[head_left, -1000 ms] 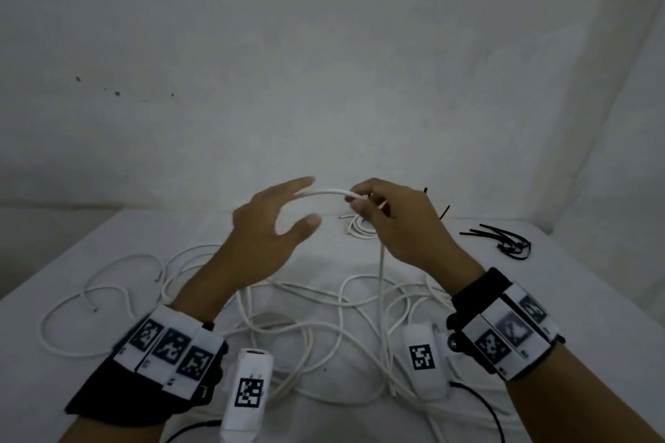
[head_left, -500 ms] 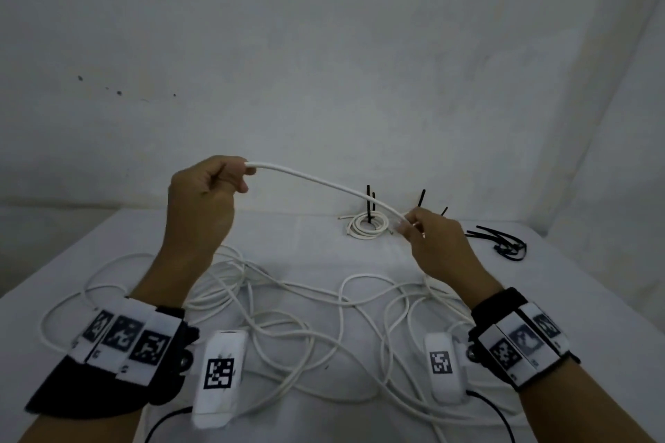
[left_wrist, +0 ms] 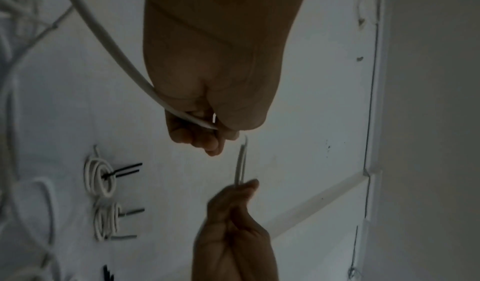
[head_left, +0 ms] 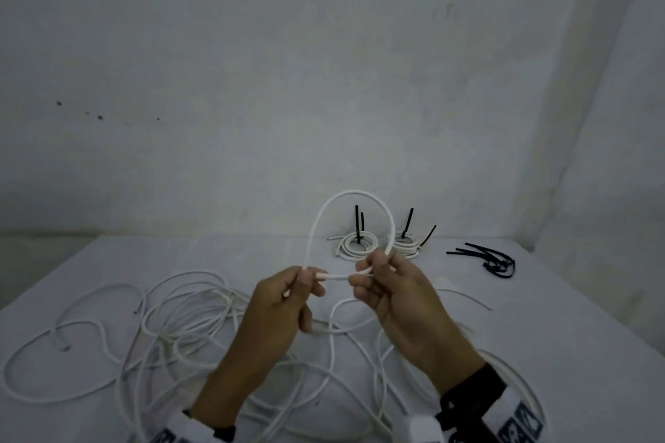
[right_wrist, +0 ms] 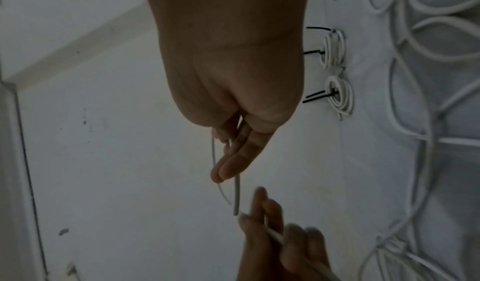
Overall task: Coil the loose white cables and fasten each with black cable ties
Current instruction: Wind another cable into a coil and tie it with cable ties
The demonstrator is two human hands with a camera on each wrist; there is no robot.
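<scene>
Head view: the left hand (head_left: pixel 284 298) and right hand (head_left: pixel 392 295) are raised above the table (head_left: pixel 575 316), close together, each pinching the same white cable (head_left: pixel 351 195), which arches up between them in one loop.
Cable end: it lies across the gap between the hands, caught in the right hand's fingers.
Loose cable: the rest trails down into the tangle (head_left: pixel 172 320) spread over the table's near half.
Finished work: two small tied coils (head_left: pixel 356 244) sit at the far edge, black tie tails standing up.
Spare ties: a bunch of black cable ties (head_left: pixel 493 259) lies to the right of them, well apart from the hands.
Left wrist view: the left hand (left_wrist: pixel 207 109) has fingers curled round the cable (left_wrist: pixel 103 39); the right hand (left_wrist: pixel 233 213) opposite grips two strands side by side.
Right wrist view: the right hand (right_wrist: pixel 233 104) clamps the strands between thumb and fingers; the left hand (right_wrist: pixel 272 230) holds the cable below.
Step in hand: probably the first turn of a new coil.
Next move: likely feed more cable from the tangle into further loops of matching size, held in the right hand, before reaching for a tie.
</scene>
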